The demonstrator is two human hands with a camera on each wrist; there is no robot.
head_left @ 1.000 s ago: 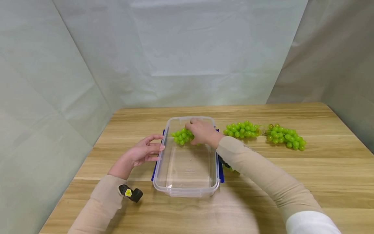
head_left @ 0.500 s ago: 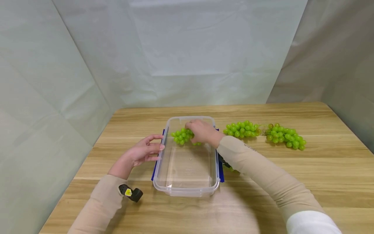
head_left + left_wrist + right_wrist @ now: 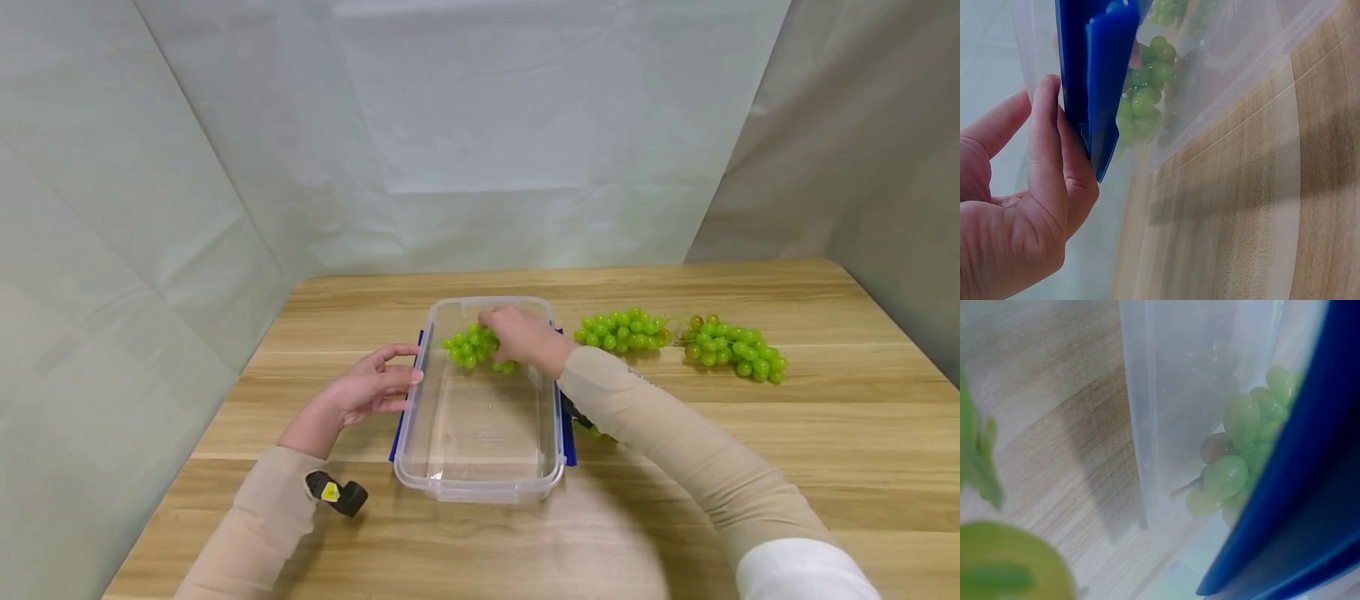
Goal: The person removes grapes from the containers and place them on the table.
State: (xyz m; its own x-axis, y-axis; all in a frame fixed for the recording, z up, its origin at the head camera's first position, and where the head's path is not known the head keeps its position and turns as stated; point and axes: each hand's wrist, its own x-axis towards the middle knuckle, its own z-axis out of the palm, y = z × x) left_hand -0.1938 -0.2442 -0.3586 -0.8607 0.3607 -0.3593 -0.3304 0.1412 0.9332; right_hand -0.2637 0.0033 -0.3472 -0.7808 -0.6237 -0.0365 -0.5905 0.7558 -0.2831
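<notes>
A clear plastic food container (image 3: 487, 492) with blue side latches (image 3: 567, 437) stands in the middle of the table in the head view. My right hand (image 3: 521, 337) reaches into its far half and grips a bunch of green grapes (image 3: 468, 347) near the bottom. Through the cloudy wall, the same bunch (image 3: 1241, 450) shows in the right wrist view. My left hand (image 3: 371, 387) touches the left rim with nearly straight fingers. In the left wrist view, its fingers (image 3: 1047, 144) lie beside a hanging blue latch (image 3: 1107, 81).
Two more green grape bunches, one nearer (image 3: 622, 332) and one farther right (image 3: 735, 350), lie right of the container on the wooden table (image 3: 750, 450). Another bunch (image 3: 597, 433) is mostly hidden under my right forearm. Pale curtains (image 3: 525, 167) hang behind.
The right hand and the grapes in it shift very slightly to the right within the container. My left hand stays at the left rim.
</notes>
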